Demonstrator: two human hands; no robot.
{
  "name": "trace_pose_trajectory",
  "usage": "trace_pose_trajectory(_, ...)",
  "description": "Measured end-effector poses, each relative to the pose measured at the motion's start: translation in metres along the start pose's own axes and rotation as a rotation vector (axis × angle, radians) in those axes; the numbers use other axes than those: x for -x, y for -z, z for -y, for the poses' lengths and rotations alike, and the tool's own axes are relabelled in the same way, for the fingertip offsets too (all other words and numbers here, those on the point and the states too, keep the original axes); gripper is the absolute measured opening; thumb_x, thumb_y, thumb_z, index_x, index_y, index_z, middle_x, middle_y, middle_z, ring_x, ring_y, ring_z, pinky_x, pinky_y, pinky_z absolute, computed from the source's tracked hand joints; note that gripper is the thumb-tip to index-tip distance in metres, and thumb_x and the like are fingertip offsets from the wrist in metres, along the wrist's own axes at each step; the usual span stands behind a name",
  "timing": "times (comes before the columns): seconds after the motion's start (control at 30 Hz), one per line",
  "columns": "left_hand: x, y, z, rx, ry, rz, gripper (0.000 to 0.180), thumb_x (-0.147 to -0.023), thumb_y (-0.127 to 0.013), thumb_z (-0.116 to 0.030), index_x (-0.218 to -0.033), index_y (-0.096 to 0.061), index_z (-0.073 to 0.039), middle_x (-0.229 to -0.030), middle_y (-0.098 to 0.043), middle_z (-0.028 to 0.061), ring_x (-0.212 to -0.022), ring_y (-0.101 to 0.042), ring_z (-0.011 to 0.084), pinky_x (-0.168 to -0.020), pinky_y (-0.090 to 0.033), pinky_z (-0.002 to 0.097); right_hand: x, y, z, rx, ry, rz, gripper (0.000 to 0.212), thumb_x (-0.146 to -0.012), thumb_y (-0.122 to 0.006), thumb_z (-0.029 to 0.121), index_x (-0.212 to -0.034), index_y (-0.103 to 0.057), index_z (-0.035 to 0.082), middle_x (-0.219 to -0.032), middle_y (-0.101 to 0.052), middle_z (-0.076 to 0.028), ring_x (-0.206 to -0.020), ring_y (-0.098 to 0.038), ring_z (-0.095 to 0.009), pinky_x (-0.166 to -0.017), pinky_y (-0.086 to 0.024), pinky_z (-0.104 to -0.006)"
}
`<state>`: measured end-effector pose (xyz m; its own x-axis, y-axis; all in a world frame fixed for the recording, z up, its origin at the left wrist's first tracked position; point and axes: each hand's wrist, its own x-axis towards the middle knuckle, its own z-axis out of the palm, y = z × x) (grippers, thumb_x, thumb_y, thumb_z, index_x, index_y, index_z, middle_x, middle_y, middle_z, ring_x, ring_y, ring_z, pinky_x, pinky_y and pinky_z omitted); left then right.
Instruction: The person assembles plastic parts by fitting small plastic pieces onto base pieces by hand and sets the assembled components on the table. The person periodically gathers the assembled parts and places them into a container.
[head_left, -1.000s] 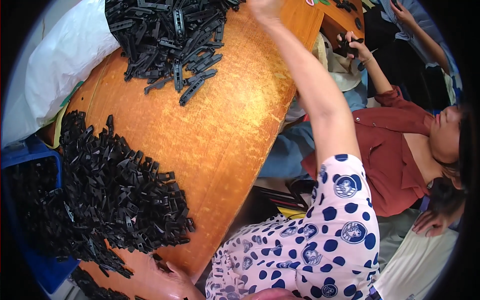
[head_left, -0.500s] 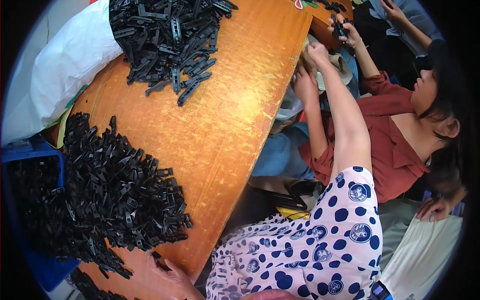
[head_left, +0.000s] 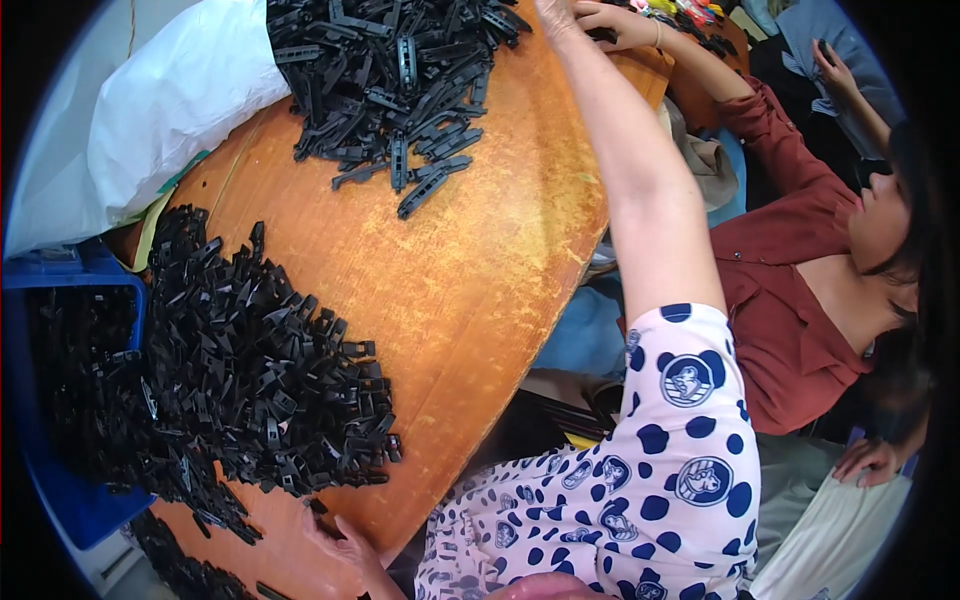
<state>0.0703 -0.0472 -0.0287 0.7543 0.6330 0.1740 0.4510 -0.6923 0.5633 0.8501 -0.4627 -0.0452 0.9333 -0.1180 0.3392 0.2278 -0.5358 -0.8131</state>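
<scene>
Black parts [head_left: 265, 375] lie beside the left hand [head_left: 345, 546], perhaps touching it.

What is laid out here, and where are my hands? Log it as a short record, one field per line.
Table: brown wood, worn surface
Near pile: small black plastic pieces, at left
Far pile: longer black plastic pieces, toward the top
Bin: blue, far left, with black pieces inside
Bag: white, beside the far pile
Left hand: low in view, by the near pile; grip unclear
Right hand: at the top edge, partly cut off, next to a co-worker's hand; grip unclear
</scene>
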Motion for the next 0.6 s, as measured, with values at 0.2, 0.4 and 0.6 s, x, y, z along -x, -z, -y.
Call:
trace_pose_trajectory(0.2,-0.001,0.003,0.003,-0.057,-0.024,0.041,0.05,-0.102,-0.059,-0.033,-0.135,-0.05,0.003,-0.134,-0.053,0.0198,-0.122,-0.054,0.034,-0.105,-0.043,0.0428,0.008,-0.05,-0.001,-0.099,0.012,0.21,0.073,-0.102,-0.036,0.059,-0.141,-0.05,-0.001,-0.139,-0.053,-0.03,-0.133,-0.048,-0.044,-0.111,-0.039,-0.0449)
trace_pose_trajectory(0.4,0.001,0.0,0.008,-0.032,0.007,0.038,0.051,-0.101,-0.059,-0.036,-0.136,-0.051,0.002,-0.131,-0.056,0.0186,-0.118,-0.056,0.0331,-0.1,-0.045,0.0413,0.026,-0.046,-0.019,0.133,0.078,-0.176,0.071,-0.101,-0.04,0.057,-0.139,-0.049,-0.002,-0.138,-0.051,-0.033,-0.129,-0.049,-0.048,-0.108,-0.04,-0.0477)
trace_pose_trajectory(0.6,0.004,-0.004,0.015,0.038,0.029,-0.018,0.059,-0.1,-0.058,-0.045,-0.133,-0.051,0.003,-0.123,-0.056,0.0178,-0.109,-0.056,0.0313,-0.092,-0.046,0.0388,0.051,-0.028,-0.009,0.103,0.194,0.174,0.072,-0.099,-0.046,0.056,-0.143,-0.045,-0.001,-0.141,-0.047,-0.035,-0.131,-0.046,-0.048,-0.11,-0.038,-0.0462)
